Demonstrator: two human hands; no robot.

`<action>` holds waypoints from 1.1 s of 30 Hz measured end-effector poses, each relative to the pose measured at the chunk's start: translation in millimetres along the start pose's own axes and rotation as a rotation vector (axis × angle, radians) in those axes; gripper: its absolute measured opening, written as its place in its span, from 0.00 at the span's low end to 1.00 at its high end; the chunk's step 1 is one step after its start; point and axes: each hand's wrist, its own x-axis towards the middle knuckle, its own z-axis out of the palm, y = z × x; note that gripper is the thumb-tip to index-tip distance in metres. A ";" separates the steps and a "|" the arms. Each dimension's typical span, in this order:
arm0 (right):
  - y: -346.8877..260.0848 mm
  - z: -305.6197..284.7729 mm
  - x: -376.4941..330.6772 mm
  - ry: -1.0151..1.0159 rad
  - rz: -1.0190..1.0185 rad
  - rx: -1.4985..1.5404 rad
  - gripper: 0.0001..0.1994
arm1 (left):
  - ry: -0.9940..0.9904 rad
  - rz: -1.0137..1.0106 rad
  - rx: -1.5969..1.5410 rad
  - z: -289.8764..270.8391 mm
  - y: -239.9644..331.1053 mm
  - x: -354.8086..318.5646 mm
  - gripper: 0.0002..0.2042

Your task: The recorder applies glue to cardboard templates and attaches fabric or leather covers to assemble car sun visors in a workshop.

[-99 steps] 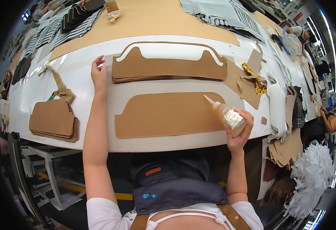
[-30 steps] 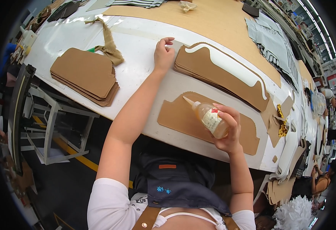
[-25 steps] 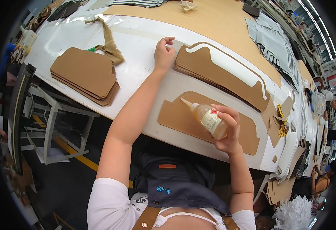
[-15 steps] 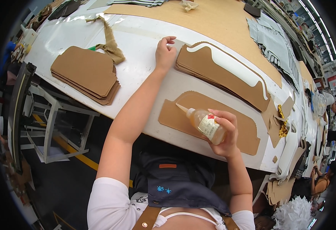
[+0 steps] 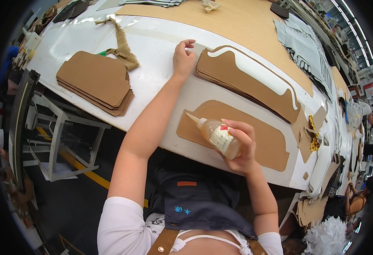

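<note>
My right hand (image 5: pixel 242 146) is wrapped around a clear squeeze bottle (image 5: pixel 220 137) with a pale label and a long narrow nozzle, holding amber liquid. The bottle is tilted, its nozzle tip over the left end of a single brown shaped panel (image 5: pixel 259 140). This panel lies flat on a grey board (image 5: pixel 186 95). Beyond it, a stack of similar brown panels (image 5: pixel 220 70) carries a white curved piece (image 5: pixel 250 70) on top. My left hand (image 5: pixel 184 59) rests beside that stack's left end, fingers loosely bent and apart, nothing visible in it.
Another stack of brown panels (image 5: pixel 93 80) stands at the left table edge, with a frayed olive cloth strip (image 5: pixel 120 42) behind it. A large tan sheet (image 5: pixel 178 15) covers the back. Grey cut pieces (image 5: pixel 301 46) and scraps (image 5: pixel 303 131) lie right. A metal frame (image 5: pixel 59 140) stands lower left.
My right hand has moved left and slightly down with the bottle, carrying the nozzle tip toward the panel's left edge. My left hand has stayed in place.
</note>
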 end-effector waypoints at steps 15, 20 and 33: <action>2.5 -113.5 -58.0 0.967 0.428 0.985 0.25 | 0.012 0.019 -0.008 2.4 -6.1 3.5 0.21; 7.1 -156.6 -125.6 1.343 0.506 0.657 0.21 | 0.000 0.042 0.012 -8.7 -22.3 10.1 0.23; -4.0 -192.0 -216.5 0.722 0.991 -0.653 0.25 | -0.093 0.031 0.052 -20.4 -25.0 11.7 0.23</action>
